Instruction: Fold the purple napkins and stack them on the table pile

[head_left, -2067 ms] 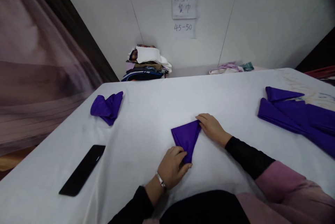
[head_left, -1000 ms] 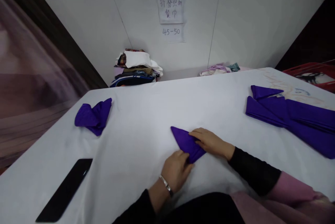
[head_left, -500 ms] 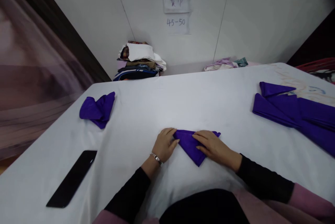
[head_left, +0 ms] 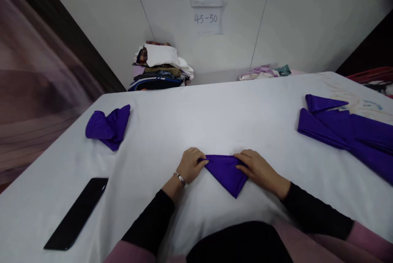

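A purple napkin (head_left: pixel 225 171), folded to a triangle with one point toward me, lies on the white tablecloth (head_left: pixel 196 119). My left hand (head_left: pixel 192 164) pinches its left corner between thumb and fingers. On the right corner, my right hand (head_left: pixel 250 164) is closed, thumb and fingers gripping the edge and hiding that corner. The long edge between both hands runs nearly straight. Another purple napkin (head_left: pixel 109 127), folded and standing up in a loose shape, rests at the far left. Several folded purple napkins (head_left: pixel 340 128) overlap at the right.
A black phone-like slab (head_left: pixel 76 214) lies at the left front. Behind the table's far edge sits a pile of folded clothes (head_left: pixel 162 66), with more cloth (head_left: pixel 260 72) farther right. Paper signs (head_left: pixel 207 1) hang on the wall. A sheer pink curtain (head_left: pixel 39 70) hangs at the left.
My right hand has slid from the napkin's upper face out to its right corner. My left hand now pinches the left corner. The view has shifted slightly.
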The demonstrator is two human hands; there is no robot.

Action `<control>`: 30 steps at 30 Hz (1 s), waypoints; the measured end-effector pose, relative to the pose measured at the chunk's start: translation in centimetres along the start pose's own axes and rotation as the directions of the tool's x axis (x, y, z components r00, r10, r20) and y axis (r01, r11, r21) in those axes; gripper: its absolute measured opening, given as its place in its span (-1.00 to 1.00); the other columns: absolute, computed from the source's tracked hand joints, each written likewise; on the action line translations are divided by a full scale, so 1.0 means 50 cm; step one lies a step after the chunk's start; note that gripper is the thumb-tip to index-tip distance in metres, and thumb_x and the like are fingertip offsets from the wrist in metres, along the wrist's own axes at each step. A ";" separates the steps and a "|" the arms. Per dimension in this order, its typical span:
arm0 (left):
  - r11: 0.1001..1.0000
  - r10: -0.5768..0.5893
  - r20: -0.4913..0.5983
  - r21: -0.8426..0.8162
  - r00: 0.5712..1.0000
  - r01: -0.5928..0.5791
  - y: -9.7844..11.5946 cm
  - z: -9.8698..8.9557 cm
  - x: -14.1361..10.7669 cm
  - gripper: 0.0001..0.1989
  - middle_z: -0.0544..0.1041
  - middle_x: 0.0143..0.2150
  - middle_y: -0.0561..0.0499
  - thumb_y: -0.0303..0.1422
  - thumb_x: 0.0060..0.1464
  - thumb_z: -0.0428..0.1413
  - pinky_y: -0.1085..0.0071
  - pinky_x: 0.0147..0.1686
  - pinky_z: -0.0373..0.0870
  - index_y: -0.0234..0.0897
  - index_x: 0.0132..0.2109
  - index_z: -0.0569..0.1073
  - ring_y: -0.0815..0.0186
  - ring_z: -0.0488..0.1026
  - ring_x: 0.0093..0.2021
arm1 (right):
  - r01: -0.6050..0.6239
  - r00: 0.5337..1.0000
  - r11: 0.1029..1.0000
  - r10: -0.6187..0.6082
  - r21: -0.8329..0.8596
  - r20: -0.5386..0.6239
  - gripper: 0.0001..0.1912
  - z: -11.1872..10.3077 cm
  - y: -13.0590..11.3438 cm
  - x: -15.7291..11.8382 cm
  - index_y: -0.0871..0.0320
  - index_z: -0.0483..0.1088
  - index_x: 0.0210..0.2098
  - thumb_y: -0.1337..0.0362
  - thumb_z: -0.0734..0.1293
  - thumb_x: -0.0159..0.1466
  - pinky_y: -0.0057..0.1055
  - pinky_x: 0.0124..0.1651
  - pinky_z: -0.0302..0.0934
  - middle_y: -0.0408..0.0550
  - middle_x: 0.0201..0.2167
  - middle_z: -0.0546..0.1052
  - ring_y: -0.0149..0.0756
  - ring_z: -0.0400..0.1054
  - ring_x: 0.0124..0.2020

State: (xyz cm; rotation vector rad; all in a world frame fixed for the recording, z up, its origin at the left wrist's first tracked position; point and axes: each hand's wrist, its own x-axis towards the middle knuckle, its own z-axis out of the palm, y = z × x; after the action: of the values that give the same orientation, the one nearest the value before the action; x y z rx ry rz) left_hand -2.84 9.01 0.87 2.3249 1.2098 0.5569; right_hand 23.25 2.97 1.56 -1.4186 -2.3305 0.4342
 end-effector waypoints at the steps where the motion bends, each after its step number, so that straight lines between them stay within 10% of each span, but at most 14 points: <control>1: 1.000 -0.006 -0.007 -0.013 1.000 0.006 0.000 0.002 0.003 -0.89 0.45 -0.41 0.05 -0.32 0.05 0.09 0.27 -0.17 0.23 -0.22 -0.41 0.41 0.28 0.35 -0.27 | -0.007 1.000 1.000 0.007 0.002 -0.003 -0.75 0.000 0.002 0.000 0.12 0.35 -0.06 0.25 0.22 0.28 -0.24 -0.17 0.20 0.03 -0.27 0.45 -0.19 0.30 -0.24; 30: 0.972 -0.113 -0.247 0.172 0.962 0.159 0.001 0.033 0.010 -0.88 0.51 -0.30 -0.03 -0.38 0.08 0.01 0.16 -0.15 0.28 -0.22 -0.27 0.44 0.16 0.37 -0.17 | -0.078 0.983 0.996 0.085 0.051 -0.165 -0.74 0.030 0.035 -0.012 0.13 0.36 -0.05 0.25 0.23 0.28 -0.18 -0.11 0.23 0.05 -0.19 0.45 -0.16 0.31 -0.17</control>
State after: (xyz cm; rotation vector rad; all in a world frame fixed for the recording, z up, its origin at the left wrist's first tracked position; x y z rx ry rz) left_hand -1.65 9.05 -0.40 2.3563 1.5839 0.7120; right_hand 24.16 3.13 -0.61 -1.4737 -2.1240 0.3720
